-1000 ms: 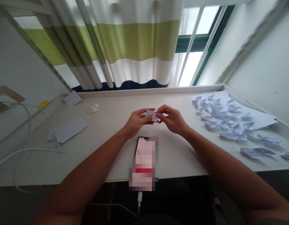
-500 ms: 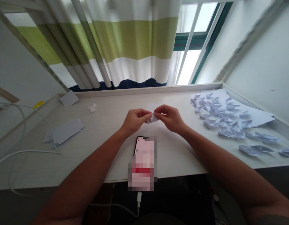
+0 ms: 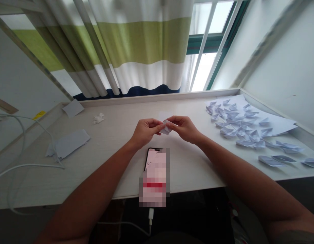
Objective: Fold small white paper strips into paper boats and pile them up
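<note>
Both hands meet over the middle of the pale table, pinching one small folded piece of white paper. My left hand grips its left end with thumb and fingers closed. My right hand pinches its right end. The paper is held just above the tabletop. A small white slip lies flat on the table right behind the hands.
A phone lies at the front edge with a white charging cable nearby. Several folded paper boats cover a white sheet at the right. Paper strips, a crumpled scrap and a slip lie left. Striped curtains hang behind.
The hands have kept working the small paper, closing slightly together around it. The view has shifted a little; nothing else on the table moved.
</note>
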Motion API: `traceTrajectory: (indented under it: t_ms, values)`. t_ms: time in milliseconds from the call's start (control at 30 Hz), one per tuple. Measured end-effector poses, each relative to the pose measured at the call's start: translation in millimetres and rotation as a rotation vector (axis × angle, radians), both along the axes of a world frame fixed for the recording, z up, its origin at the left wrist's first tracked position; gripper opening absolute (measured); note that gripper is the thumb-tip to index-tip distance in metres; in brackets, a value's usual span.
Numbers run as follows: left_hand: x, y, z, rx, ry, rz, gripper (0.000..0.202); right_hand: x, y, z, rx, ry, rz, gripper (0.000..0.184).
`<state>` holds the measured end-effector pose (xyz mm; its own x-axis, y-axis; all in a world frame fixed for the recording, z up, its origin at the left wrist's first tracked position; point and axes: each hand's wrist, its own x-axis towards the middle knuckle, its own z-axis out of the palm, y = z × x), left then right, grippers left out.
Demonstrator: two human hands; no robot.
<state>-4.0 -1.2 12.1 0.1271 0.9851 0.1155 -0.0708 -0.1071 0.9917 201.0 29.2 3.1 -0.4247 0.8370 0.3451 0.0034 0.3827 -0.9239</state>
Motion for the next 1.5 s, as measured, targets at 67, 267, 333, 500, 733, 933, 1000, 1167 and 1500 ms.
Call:
traceTrajectory:
  t_ms: [67,267,333,500,733,933,1000,1167,1500]
  values:
    - [0.7,-0.5,-0.9,-0.016,-0.014,-0.008,0.046,0.4,0.2,0.3,-0.021,-0.002,0.015,0.045]
    - [2.0,-4.1,0.2,-0.019,-0.017,-0.029,0.044,1.3,1.6,-0.8,-0.073,0.031,0.030,0.042]
    - [1.5,-4.4,0.4,-0.016,-0.005,-0.043,0.043,2.1,1.7,-0.6,-0.085,0.032,0.042,0.040]
    - [-0.1,-3.7,-0.4,-0.008,0.011,-0.074,0.043,2.8,1.6,0.5,-0.105,0.029,0.040,0.042]
    - [1.8,-7.0,4.5,-0.006,0.052,-0.094,0.042,2.8,0.2,2.8,-0.100,0.042,0.033,0.040]
    - [2.4,-8.2,4.0,-0.029,0.074,-0.084,0.041,4.2,0.5,4.0,-0.043,-0.022,0.006,0.040]
    - [2.6,-7.4,2.8,-0.027,0.084,-0.091,0.040,3.6,0.5,3.6,-0.026,-0.044,-0.009,0.038]
    - [4.8,-7.1,3.8,-0.040,0.090,-0.087,0.038,-0.8,-0.5,1.3,-0.038,-0.027,-0.073,0.033]
    - [5.5,-8.6,4.9,0.030,0.143,0.055,0.041,3.6,3.5,0.9,-0.068,0.065,-0.004,0.036]
